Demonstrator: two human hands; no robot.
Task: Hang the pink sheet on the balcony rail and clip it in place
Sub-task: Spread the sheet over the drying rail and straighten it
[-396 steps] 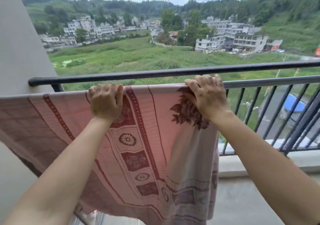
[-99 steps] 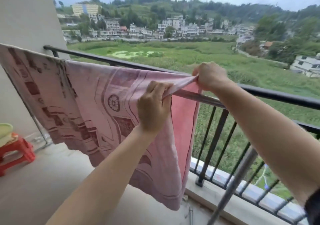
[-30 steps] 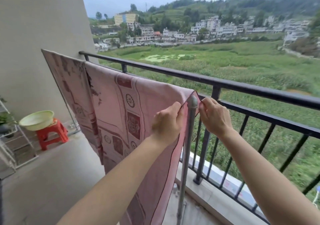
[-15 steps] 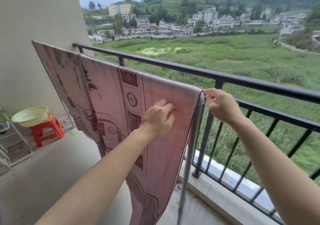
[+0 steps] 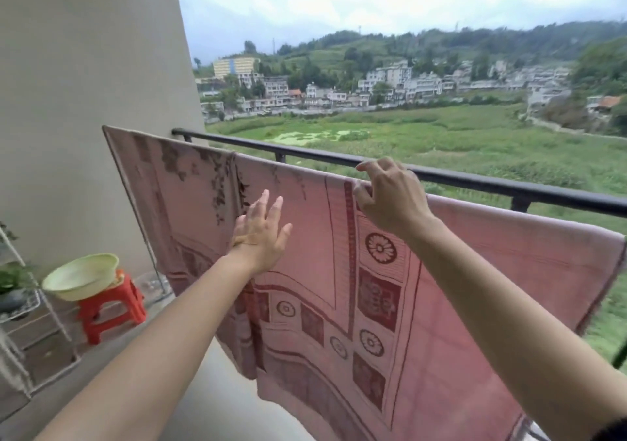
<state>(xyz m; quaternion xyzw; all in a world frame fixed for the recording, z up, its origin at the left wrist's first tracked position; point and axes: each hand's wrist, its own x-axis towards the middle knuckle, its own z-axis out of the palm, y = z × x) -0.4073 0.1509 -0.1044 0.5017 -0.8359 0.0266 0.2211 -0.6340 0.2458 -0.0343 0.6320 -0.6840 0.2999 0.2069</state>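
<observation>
Pink sheet (image 5: 441, 305) hides rail bars; right hand (image 5: 390, 196) pinches it, left hand (image 5: 263, 233) spread flat

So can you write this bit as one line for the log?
step: smoothing | sheet: draped over rail | left hand: flat on sheet | right hand: pinching top edge | clips: none visible

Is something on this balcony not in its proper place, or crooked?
One small oddity: the pale green basin sits tilted on the red stool, wider than the seat. The pink sheet hangs evenly over its bar, with no clips visible.
</observation>
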